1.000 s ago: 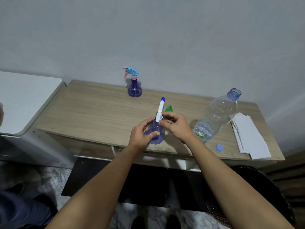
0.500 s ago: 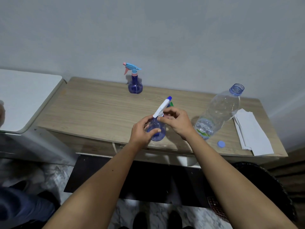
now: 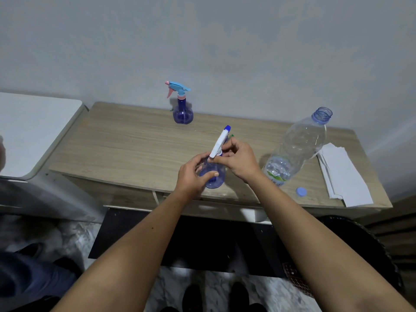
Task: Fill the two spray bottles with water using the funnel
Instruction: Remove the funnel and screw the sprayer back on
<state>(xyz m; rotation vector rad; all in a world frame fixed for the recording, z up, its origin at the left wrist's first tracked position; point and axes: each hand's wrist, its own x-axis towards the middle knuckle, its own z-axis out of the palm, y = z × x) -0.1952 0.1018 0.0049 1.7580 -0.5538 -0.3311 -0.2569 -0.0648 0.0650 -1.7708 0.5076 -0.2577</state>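
Sprayer head (image 3: 220,140) tilted further; bottle (image 3: 213,174) inside grip

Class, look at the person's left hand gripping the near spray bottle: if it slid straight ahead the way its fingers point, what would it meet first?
The left hand points up and right, so it would probably first meet the right hand at the near spray bottle; depth is uncertain.

- One head-worn wide-angle view, looking forward and steeply down.
- Wooden surface (image 3: 135,149) close below, wall behind, floor at the bottom edge.
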